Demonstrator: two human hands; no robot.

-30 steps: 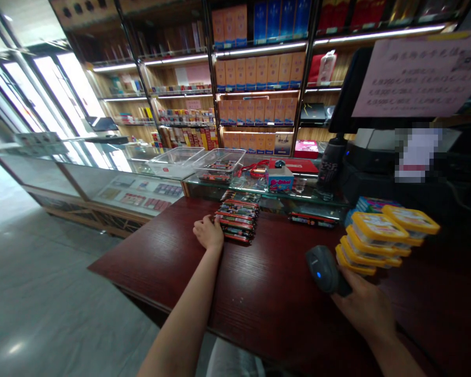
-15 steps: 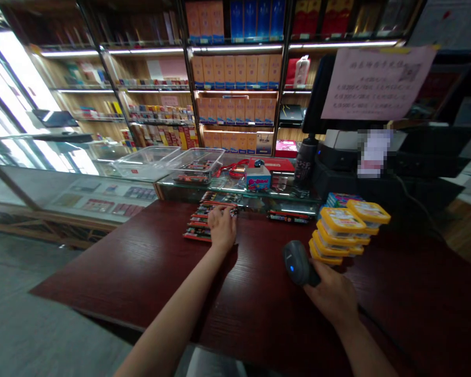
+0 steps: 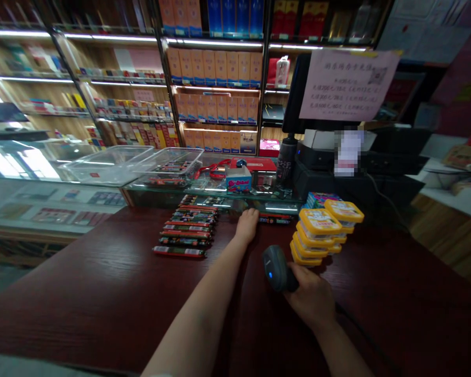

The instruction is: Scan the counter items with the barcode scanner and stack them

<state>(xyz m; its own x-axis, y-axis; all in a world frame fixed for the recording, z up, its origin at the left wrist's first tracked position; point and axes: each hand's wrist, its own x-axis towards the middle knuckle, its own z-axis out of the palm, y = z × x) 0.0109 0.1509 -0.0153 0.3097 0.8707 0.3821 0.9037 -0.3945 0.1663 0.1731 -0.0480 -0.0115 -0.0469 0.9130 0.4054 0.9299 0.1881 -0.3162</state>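
My right hand is closed round the handle of a dark barcode scanner with a small blue light. It holds the scanner above the dark red wooden desk. My left hand reaches to the back of the desk, fingers bent and together over the left end of some slim dark-and-red packets. Its fingertips are hidden. Left of this hand lies a row of several similar slim packets. Yellow-lidded tubs stand stacked to the right, behind the scanner.
A glass counter edges the back of the desk, bearing clear plastic bins and a small blue-and-pink box. A monitor with a pink paper sign stands back right. The scanner's cable trails right. Stocked shelves line the wall.
My left hand has left the row of slim packets and moved right to the other packets. The row now shows uncovered. The view has turned right; my right hand still holds the scanner.
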